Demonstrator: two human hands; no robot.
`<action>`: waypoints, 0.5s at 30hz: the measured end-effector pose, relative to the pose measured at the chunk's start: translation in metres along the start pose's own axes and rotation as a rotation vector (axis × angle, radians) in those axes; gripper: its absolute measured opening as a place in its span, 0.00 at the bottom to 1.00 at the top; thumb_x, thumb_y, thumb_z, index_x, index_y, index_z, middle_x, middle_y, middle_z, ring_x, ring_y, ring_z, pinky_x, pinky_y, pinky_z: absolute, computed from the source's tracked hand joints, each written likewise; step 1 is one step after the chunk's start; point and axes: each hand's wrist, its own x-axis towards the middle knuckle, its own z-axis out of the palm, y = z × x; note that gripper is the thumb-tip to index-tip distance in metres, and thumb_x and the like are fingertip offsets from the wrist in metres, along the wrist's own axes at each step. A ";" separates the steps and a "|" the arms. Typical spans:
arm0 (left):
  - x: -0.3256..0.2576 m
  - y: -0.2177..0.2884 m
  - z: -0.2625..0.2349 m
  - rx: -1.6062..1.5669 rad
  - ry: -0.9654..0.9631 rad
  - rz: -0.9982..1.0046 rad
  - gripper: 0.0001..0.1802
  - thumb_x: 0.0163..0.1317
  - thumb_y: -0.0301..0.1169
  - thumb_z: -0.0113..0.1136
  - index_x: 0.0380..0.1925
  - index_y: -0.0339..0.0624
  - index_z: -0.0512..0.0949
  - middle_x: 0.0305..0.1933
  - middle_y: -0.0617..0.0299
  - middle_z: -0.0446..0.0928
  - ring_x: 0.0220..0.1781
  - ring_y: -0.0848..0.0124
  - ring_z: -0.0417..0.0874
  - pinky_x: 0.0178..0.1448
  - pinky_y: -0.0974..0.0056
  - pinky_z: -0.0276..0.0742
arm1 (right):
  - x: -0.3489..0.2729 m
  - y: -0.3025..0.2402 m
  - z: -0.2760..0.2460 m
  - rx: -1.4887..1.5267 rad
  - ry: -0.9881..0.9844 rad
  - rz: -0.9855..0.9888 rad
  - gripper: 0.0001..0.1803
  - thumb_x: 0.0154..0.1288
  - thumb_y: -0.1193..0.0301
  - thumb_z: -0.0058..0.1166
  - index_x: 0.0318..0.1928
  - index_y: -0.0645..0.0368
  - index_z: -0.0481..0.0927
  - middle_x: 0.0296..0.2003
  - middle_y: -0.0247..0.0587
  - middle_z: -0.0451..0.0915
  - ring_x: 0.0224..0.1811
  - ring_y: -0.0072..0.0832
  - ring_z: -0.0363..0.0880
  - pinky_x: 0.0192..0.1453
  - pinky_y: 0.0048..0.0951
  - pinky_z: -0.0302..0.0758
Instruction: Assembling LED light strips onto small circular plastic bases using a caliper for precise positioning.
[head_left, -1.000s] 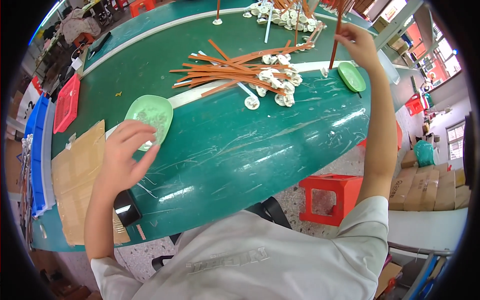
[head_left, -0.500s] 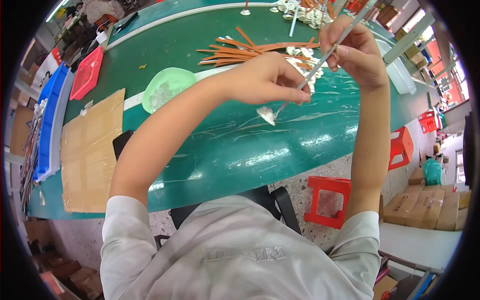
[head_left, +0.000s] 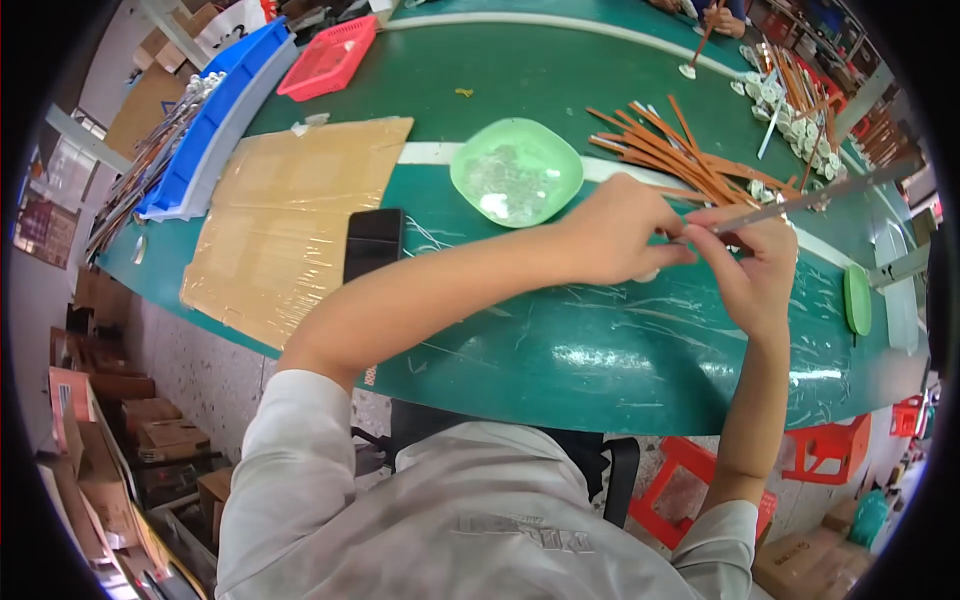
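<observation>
Over the green table (head_left: 600, 360), my left hand (head_left: 625, 230) and my right hand (head_left: 750, 265) meet, their fingertips close together. Both have their fingers pinched at a long thin grey strip (head_left: 820, 200), which slants up to the right past my right hand. A bit of something white shows beneath my left hand's fingers; most of it is hidden. Just beyond my left forearm stands a light green bowl (head_left: 553, 148) holding small clear pieces. Orange-brown strips (head_left: 660, 145) lie in a loose pile past my hands.
A black phone (head_left: 373, 242) rests on a cardboard sheet (head_left: 270, 215) at left, near a blue bin (head_left: 235, 95) and a red basket (head_left: 330, 60). White discs with strips (head_left: 800, 130) are heaped far right. Another person's hand (head_left: 725, 20) shows at the back. Red stools (head_left: 830, 450) stand below the table.
My view has swung left. My right hand has come down beside my left hand, and the strip has gone from steep to nearly level. Its white end is now mostly hidden.
</observation>
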 end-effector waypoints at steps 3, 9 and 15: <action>-0.004 -0.011 -0.001 0.002 0.004 0.064 0.10 0.57 0.35 0.74 0.37 0.42 0.91 0.29 0.50 0.86 0.28 0.62 0.85 0.35 0.61 0.79 | -0.007 0.009 -0.002 0.029 0.008 0.252 0.07 0.63 0.76 0.69 0.42 0.64 0.90 0.36 0.40 0.89 0.36 0.23 0.87 0.41 0.25 0.84; -0.001 -0.016 0.003 -0.075 -0.126 -0.123 0.08 0.62 0.29 0.72 0.40 0.41 0.92 0.35 0.59 0.91 0.35 0.77 0.87 0.43 0.68 0.82 | -0.019 0.039 0.011 0.200 -0.006 0.106 0.07 0.62 0.74 0.71 0.40 0.62 0.90 0.38 0.36 0.89 0.37 0.21 0.86 0.37 0.22 0.80; -0.005 -0.018 0.020 0.276 -0.125 0.028 0.27 0.50 0.46 0.80 0.45 0.40 0.88 0.39 0.51 0.87 0.39 0.57 0.88 0.47 0.60 0.84 | -0.043 0.043 0.009 0.058 -0.034 0.148 0.06 0.67 0.73 0.68 0.40 0.61 0.91 0.35 0.36 0.90 0.36 0.20 0.87 0.38 0.22 0.82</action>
